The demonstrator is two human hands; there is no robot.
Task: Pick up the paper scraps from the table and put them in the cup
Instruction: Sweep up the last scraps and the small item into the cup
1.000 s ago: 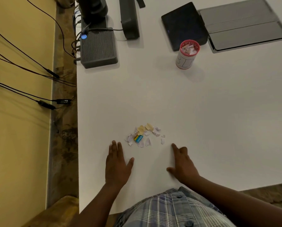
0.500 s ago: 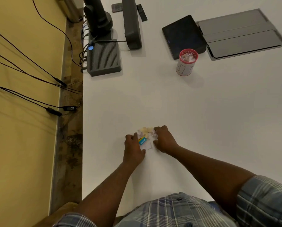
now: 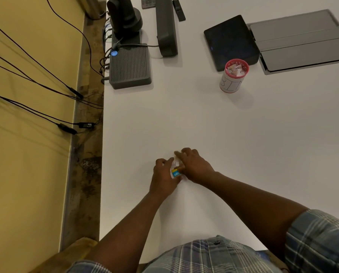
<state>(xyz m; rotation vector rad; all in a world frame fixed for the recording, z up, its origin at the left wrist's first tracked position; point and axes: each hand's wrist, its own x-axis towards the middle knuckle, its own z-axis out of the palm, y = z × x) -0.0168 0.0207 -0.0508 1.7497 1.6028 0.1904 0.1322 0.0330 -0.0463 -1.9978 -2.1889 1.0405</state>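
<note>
The paper scraps [image 3: 176, 170] are squeezed into a small heap between my two hands on the white table [image 3: 243, 144]; a blue and yellow scrap shows in the gap, most others are hidden. My left hand [image 3: 163, 176] cups the heap from the left, fingers curled around it. My right hand [image 3: 194, 165] presses in from the right, fingers bent over the top. A white cup [image 3: 233, 75] with a red rim and handwriting on its side stands far ahead to the right, with scraps inside it.
A ribbed grey box [image 3: 130, 67], a dark stand [image 3: 125, 18] and a dark bar [image 3: 165, 26] stand at the far left. A black tablet [image 3: 230, 41] and a grey panel [image 3: 304, 40] lie behind the cup. The table's left edge drops toward cables along the yellow wall.
Both hands slid forward from flat on the table and closed in on the scattered scraps, pushing them into a tight heap between the palms.
</note>
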